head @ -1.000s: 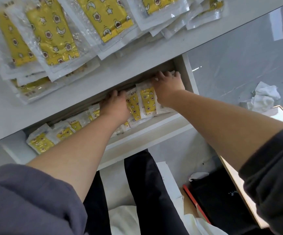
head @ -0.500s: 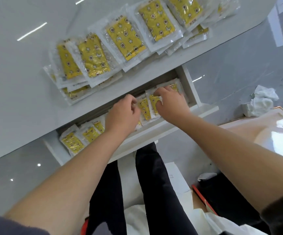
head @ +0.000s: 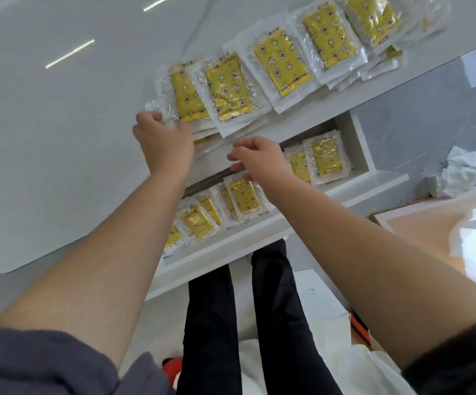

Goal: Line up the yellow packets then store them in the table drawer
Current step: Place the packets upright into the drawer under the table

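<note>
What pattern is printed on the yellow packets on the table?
Pale stars, moons and dark flower-like dots on the clear-wrapped yellow packets; head view.

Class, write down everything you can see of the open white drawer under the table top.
The white table drawer, seemingly painted board, stands open beneath the glossy pale table top. A side wall and flat front panel show; no handle is visible. Yellow packets in clear wrap lie inside in an overlapping row. The right hand is over its middle, hiding part; whether it touches the drawer cannot be told.
</note>
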